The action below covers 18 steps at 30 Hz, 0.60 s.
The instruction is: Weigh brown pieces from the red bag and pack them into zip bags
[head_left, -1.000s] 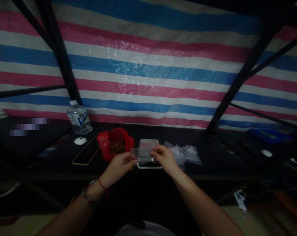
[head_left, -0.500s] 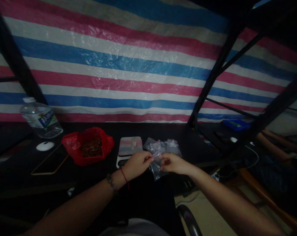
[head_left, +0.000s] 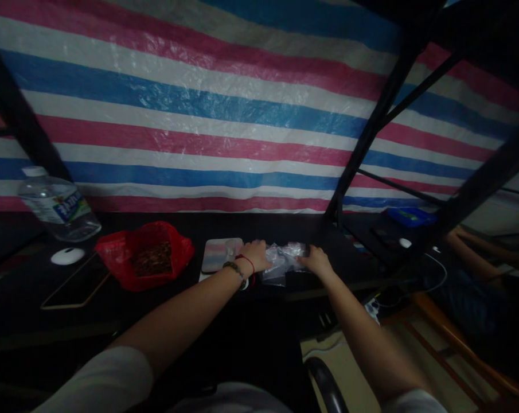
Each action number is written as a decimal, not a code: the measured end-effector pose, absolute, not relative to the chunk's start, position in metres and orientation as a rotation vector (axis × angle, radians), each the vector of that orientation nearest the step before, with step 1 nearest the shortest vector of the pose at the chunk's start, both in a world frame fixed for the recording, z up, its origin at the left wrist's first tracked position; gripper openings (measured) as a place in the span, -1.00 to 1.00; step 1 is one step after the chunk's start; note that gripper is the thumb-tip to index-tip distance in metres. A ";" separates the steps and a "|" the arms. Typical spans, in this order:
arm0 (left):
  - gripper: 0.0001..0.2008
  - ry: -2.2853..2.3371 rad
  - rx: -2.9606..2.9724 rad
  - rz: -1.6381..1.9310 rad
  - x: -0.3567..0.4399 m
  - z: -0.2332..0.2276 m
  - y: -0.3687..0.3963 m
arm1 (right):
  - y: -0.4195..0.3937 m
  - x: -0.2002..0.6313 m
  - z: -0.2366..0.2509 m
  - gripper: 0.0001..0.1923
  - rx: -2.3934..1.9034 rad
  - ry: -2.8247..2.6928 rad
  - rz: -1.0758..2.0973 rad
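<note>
Both my arms reach out over a dark table (head_left: 35,321). My left hand (head_left: 256,254) and my right hand (head_left: 315,261) rest on either side of a heap of small clear plastic bags (head_left: 283,261), fingers curled on its edges. Just left of my left hand lies a small flat scale (head_left: 218,254) with a pale top plate. Further left sits an open red plastic bag (head_left: 145,259) holding a dark brownish filling. The light is dim, so I cannot see whether a single bag is pinched between my fingers.
A water bottle (head_left: 55,203), a white mouse (head_left: 67,256) and a phone (head_left: 75,288) lie at the left. A striped tarp hangs behind black frame bars (head_left: 369,135). Another person's arm (head_left: 478,246) shows at the right, near a blue tray (head_left: 409,217). A chair edge (head_left: 328,384) is below.
My hands held one clear bag up near me a second ago; now both have stretched forward and down onto the heap of bags. The view has swung to the right.
</note>
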<state>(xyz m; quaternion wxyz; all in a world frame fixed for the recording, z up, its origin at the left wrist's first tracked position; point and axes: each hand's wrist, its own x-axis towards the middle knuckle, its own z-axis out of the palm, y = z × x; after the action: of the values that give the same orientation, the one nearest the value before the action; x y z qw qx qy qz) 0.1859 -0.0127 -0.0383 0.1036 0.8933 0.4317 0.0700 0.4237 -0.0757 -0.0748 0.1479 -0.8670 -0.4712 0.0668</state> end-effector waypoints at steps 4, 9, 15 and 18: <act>-0.47 1.257 2.606 0.119 0.196 -0.047 -0.001 | -0.064 0.429 -0.080 -0.34 -2.579 -1.389 0.411; -0.68 1.164 2.529 0.141 0.207 -0.050 0.012 | -0.056 0.426 -0.079 -0.44 -2.499 -1.388 0.385; -0.66 1.094 2.393 0.352 0.207 -0.040 0.031 | -0.052 0.436 -0.080 -0.28 -2.444 -1.388 0.375; -0.71 1.075 2.286 0.468 0.205 -0.025 0.039 | -0.048 0.446 -0.080 -0.35 -2.450 -1.393 0.433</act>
<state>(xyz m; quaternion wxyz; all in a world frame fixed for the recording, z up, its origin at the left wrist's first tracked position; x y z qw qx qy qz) 0.2053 0.0391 -0.0253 0.2823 0.8535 0.4015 0.1749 0.4457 -0.0477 -0.0801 0.1447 -0.8502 -0.4835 0.1502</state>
